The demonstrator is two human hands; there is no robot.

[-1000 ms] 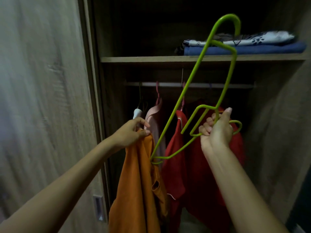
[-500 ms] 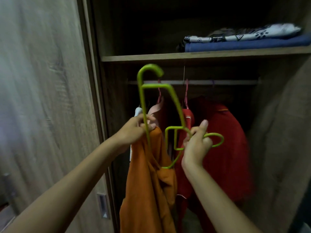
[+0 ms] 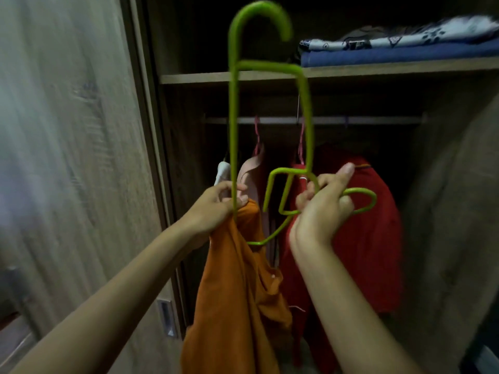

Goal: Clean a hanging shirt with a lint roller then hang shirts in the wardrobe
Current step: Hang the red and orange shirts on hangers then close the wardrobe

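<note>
Hanger [image 3: 234,117]: swung upright from rightward tilt, lower end fed into orange shirt [image 3: 237,287] before open wardrobe. Left hand [image 3: 216,206] closed on shirt neck; right hand [image 3: 321,211] closed on hanger's lower loop. Shirt not yet hung.

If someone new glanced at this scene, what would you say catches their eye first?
A bright green hanger stands tall at centre, hook uppermost, gripped by both hands: the left hand also bunches an orange shirt, the right hand holds its lower loops. Behind, red shirts hang from the wardrobe rail.
</note>
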